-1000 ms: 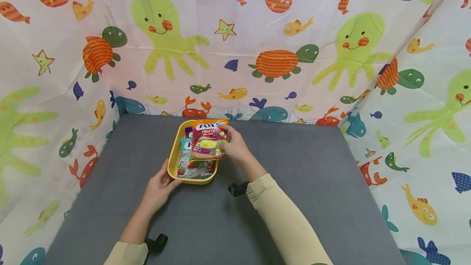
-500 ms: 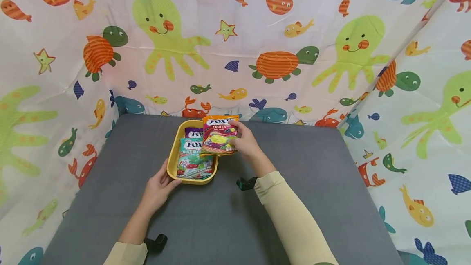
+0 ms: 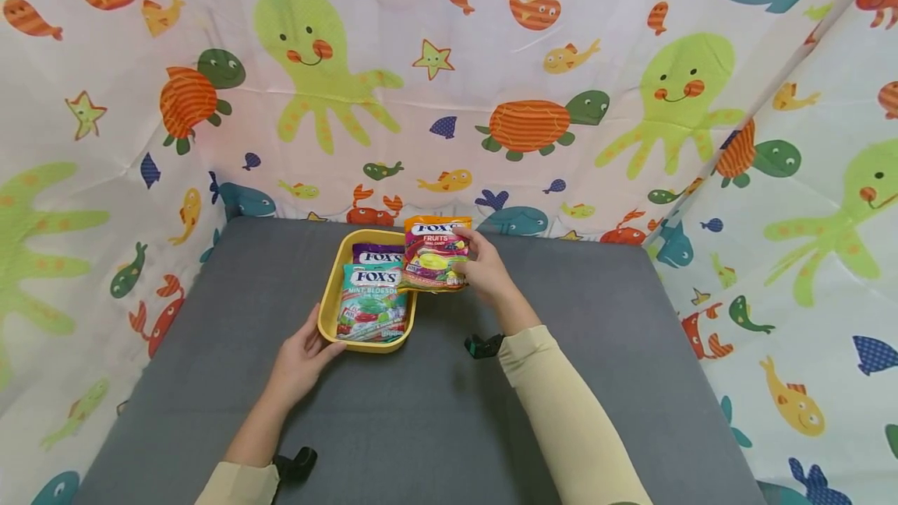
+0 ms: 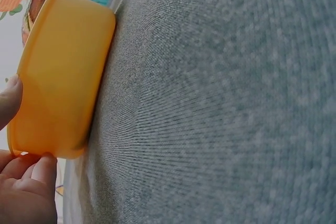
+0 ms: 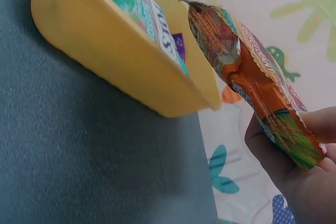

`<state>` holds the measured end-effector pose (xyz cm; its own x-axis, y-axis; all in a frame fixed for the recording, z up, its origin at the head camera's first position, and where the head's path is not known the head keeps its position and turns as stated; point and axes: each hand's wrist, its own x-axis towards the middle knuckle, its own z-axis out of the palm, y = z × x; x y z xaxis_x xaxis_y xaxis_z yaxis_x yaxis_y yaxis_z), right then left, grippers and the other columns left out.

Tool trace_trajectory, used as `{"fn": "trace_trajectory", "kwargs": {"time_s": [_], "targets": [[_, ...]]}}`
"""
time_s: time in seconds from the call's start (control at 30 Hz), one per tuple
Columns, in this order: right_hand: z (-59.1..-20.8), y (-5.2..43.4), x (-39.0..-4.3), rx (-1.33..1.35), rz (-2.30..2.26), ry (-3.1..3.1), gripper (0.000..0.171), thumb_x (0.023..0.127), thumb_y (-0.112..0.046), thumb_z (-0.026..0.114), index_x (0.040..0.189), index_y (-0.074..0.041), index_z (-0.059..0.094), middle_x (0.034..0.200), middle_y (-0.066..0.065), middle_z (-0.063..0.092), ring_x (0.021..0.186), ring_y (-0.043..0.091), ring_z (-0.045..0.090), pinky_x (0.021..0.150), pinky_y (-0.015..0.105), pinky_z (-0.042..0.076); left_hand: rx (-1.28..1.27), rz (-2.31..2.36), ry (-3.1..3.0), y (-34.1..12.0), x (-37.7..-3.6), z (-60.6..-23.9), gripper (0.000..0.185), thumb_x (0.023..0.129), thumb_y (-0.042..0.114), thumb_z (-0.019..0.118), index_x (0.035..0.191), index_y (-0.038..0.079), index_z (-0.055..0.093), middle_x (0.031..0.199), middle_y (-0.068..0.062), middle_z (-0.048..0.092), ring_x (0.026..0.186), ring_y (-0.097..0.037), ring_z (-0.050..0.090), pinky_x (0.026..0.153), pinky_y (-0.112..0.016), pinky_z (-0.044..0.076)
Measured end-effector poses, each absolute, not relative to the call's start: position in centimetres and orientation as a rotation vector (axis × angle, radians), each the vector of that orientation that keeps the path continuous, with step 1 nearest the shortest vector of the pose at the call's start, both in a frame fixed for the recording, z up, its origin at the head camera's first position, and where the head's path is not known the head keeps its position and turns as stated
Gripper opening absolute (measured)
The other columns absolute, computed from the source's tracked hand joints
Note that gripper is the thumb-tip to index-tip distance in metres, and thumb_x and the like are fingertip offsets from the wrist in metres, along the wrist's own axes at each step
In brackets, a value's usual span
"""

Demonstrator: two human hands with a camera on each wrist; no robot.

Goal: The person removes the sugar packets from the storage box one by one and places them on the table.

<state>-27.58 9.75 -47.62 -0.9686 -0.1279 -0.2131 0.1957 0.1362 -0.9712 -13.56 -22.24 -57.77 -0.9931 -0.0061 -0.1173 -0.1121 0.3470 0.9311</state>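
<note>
My right hand point(image 3: 489, 270) pinches an orange and dark red bag of Fox's fruit candy point(image 3: 433, 254) by its right edge. In the right wrist view the candy bag point(image 5: 257, 82) is lifted, beside and above the rim of a yellow plastic basket point(image 5: 131, 64). Inside that yellow basket point(image 3: 330, 287) lie a teal Fox's mint candy bag point(image 3: 372, 306) and, partly beneath it, a purple Fox's bag point(image 3: 379, 254). My left hand point(image 3: 302, 357) holds the basket's near left corner, thumb at the rim and fingers against the side, as the left wrist view also shows.
The basket stands on a grey cloth-covered table point(image 3: 596, 349). A white curtain printed with sea animals point(image 3: 421, 100) hangs behind the table and along both sides. Each wrist wears a small black camera, such as the right wrist's camera point(image 3: 484, 346).
My right hand has moved right and slightly away with the fruit candy bag, from over the basket to past its right rim. More of the teal and purple bags shows. My left hand stays put.
</note>
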Motion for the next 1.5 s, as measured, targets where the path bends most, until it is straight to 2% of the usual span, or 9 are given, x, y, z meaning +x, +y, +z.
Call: {"fn": "trace_trajectory", "kwargs": {"time_s": [0.23,0.53,1.23,1.4,1.5], "targets": [[-47.9,11.0,-28.1,0.153,-1.937,2.183,0.065,0.094,0.006,0.063,0.147,-0.028,0.048,0.154,0.009,0.040,0.128,0.031,0.050,0.103,0.048,0.055,-0.108,1.740,2.502,-22.2,-13.6,-57.8,0.090,0.096,0.032,0.070,0.163,0.013,0.012,0.167,-0.012,0.019,0.150,-0.027,0.030,0.111,-0.033,0.039],[-48.6,12.2,-29.0,0.252,-1.976,2.179,0.067,0.094,0.009,0.061,0.149,-0.026,0.046,0.154,0.008,0.042,0.129,0.031,0.049,0.104,0.049,0.054,-0.129,1.740,2.482,-22.3,-13.7,-57.8,0.090,0.096,0.033,0.070,0.163,0.015,0.012,0.167,-0.011,0.019,0.151,-0.027,0.030,0.110,-0.033,0.039],[-52.9,13.9,-30.6,0.232,-1.799,2.259,0.075,0.088,0.018,0.054,0.152,-0.021,0.042,0.157,0.014,0.039,0.130,0.036,0.048,0.105,0.052,0.052,-0.064,1.777,2.516,-22.2,-13.7,-57.7,0.090,0.095,0.026,0.073,0.162,0.009,0.016,0.166,-0.013,0.022,0.148,-0.028,0.034,0.108,-0.033,0.041],[-53.3,14.0,-30.8,0.235,-1.786,2.250,0.076,0.088,0.018,0.055,0.152,-0.020,0.042,0.156,0.013,0.040,0.130,0.035,0.048,0.105,0.052,0.052,-0.080,1.767,2.514,-22.2,-13.7,-57.7,0.090,0.095,0.026,0.072,0.163,0.011,0.015,0.167,-0.013,0.021,0.148,-0.028,0.034,0.109,-0.034,0.041],[-53.4,14.0,-30.8,0.215,-1.774,2.250,0.076,0.087,0.018,0.054,0.152,-0.020,0.043,0.156,0.012,0.041,0.129,0.034,0.048,0.102,0.047,0.054,-0.085,1.762,2.510,-22.2,-13.6,-57.7,0.090,0.096,0.026,0.071,0.163,0.011,0.014,0.167,-0.013,0.021,0.149,-0.029,0.033,0.109,-0.034,0.041]]}}
